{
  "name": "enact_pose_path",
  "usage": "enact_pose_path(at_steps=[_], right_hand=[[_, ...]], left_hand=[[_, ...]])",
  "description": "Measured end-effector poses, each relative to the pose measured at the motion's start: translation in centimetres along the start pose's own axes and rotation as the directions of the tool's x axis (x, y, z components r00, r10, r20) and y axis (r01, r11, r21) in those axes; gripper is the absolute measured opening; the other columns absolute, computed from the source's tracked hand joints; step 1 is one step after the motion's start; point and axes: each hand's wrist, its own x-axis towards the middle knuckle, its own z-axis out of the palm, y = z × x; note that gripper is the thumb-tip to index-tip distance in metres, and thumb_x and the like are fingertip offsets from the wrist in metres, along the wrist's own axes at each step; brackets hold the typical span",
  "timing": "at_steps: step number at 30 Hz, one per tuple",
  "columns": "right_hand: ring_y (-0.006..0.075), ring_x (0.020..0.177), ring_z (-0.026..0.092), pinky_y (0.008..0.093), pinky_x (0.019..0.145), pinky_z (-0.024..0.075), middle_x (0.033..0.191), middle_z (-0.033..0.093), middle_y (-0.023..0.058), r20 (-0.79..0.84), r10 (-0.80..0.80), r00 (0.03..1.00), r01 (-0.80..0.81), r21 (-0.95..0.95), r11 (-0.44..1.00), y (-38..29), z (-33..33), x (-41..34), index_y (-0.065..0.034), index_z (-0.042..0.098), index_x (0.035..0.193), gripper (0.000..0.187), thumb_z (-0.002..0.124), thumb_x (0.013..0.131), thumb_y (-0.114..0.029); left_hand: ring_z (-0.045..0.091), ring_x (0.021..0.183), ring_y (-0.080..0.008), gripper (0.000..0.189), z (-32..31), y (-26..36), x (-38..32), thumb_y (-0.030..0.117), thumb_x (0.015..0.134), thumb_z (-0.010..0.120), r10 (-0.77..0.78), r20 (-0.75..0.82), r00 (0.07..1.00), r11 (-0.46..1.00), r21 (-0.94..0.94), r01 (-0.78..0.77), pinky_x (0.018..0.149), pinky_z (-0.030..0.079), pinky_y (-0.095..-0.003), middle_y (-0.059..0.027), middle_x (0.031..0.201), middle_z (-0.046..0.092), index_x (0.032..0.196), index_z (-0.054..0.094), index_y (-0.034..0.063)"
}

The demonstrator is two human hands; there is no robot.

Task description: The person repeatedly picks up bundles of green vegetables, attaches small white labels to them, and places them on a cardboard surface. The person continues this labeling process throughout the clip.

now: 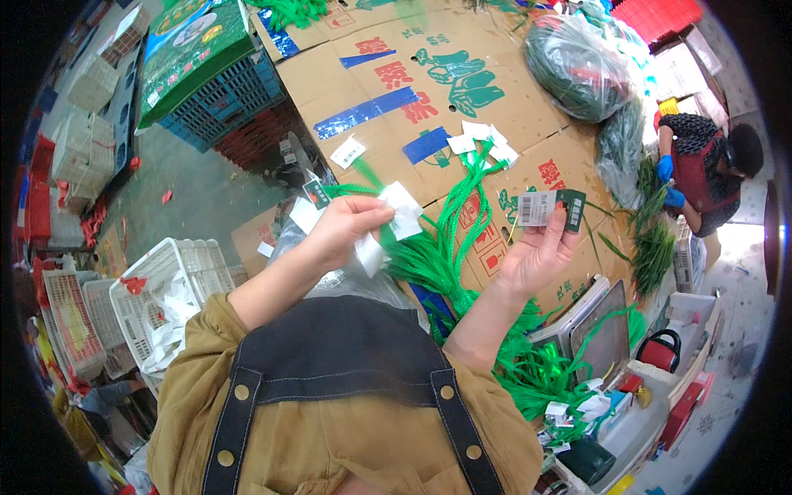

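Note:
My left hand [346, 226] pinches a white paper label [405, 213] between thumb and fingertips. Other white tags and a dark green tag [317, 193] surround that hand, some on green mesh strands. Between thumb and fingers, my right hand [537, 260] holds up a label card [539, 209], part white with a barcode and part dark green. A bundle of green mesh net sleeves [458, 272] lies between my forearms. Several of its strands run up the cardboard and end in white labels [479, 141].
Flattened cardboard [365, 68] covers the worktable. Clear plastic bags of green vegetables [578, 68] lie at far right, near a blue-gloved co-worker [705, 170]. A metal-topped scale [581, 328] stands right. White crates [167, 303] and a blue crate [223, 99] stand left.

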Motion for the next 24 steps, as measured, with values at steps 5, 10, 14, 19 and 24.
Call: enact_pose_path(at_steps=[5, 10, 14, 19, 24], right_hand=[[0.0155, 0.096, 0.066, 0.0309, 0.086, 0.0532, 0.107, 0.069, 0.0093, 0.25, 0.333, 0.909, -0.341, -0.011, 0.94, 0.9, 1.8, -3.6, -0.0002, 0.064, 0.11, 0.023, 0.065, 0.088, 0.004], [0.0136, 0.094, 0.064, 0.028, 0.086, 0.0514, 0.106, 0.069, 0.0071, 0.281, 0.528, 0.801, -0.536, -0.054, 0.842, 3.6, 4.3, -8.3, -0.0005, 0.064, 0.112, 0.026, 0.069, 0.087, 0.003], [0.0125, 0.089, 0.065, 0.0263, 0.08, 0.053, 0.101, 0.069, 0.0067, 0.234, 0.492, 0.838, -0.48, -0.109, 0.87, 4.5, 4.3, -7.6, -0.0016, 0.065, 0.107, 0.021, 0.069, 0.087, 0.002], [0.0124, 0.089, 0.065, 0.0264, 0.08, 0.0532, 0.101, 0.07, 0.0068, 0.246, 0.481, 0.841, -0.469, -0.108, 0.876, 5.0, 3.7, -7.6, -0.002, 0.065, 0.106, 0.02, 0.069, 0.087, 0.003], [0.012, 0.089, 0.065, 0.0261, 0.08, 0.053, 0.101, 0.069, 0.0064, 0.219, 0.452, 0.865, -0.42, -0.18, 0.89, 5.1, 3.9, -7.7, -0.0016, 0.065, 0.106, 0.021, 0.069, 0.086, 0.005]], left_hand=[[0.058, 0.069, -0.0061, 0.019, 1.4, 0.0, 0.0, 0.015, 0.092, 0.066, 0.064, -0.143, 0.988, 0.998, 0.024, -0.062, 0.063, 0.044, -0.0214, -0.0005, 0.083, 0.068, 0.1, 0.072, -0.0008], [0.059, 0.074, -0.0051, 0.023, 2.6, -0.5, -1.0, 0.014, 0.094, 0.063, 0.172, -0.215, 0.961, 0.981, -0.047, -0.186, 0.066, 0.045, -0.0206, -0.0022, 0.093, 0.071, 0.107, 0.07, -0.0036], [0.057, 0.075, -0.0036, 0.025, 2.4, -0.6, -1.8, 0.015, 0.094, 0.063, 0.255, -0.169, 0.952, 0.967, 0.065, -0.248, 0.066, 0.044, -0.0195, -0.0009, 0.093, 0.07, 0.109, 0.07, -0.0028], [0.054, 0.077, -0.001, 0.025, 2.5, -0.7, -2.3, 0.016, 0.095, 0.063, 0.292, -0.138, 0.947, 0.952, 0.139, -0.273, 0.066, 0.043, -0.0184, 0.0016, 0.094, 0.07, 0.111, 0.07, -0.0024], [0.053, 0.078, -0.0009, 0.026, 2.6, -0.7, -2.5, 0.015, 0.095, 0.062, 0.328, -0.117, 0.937, 0.931, 0.21, -0.299, 0.067, 0.042, -0.0179, 0.0029, 0.093, 0.069, 0.112, 0.069, -0.0026]])
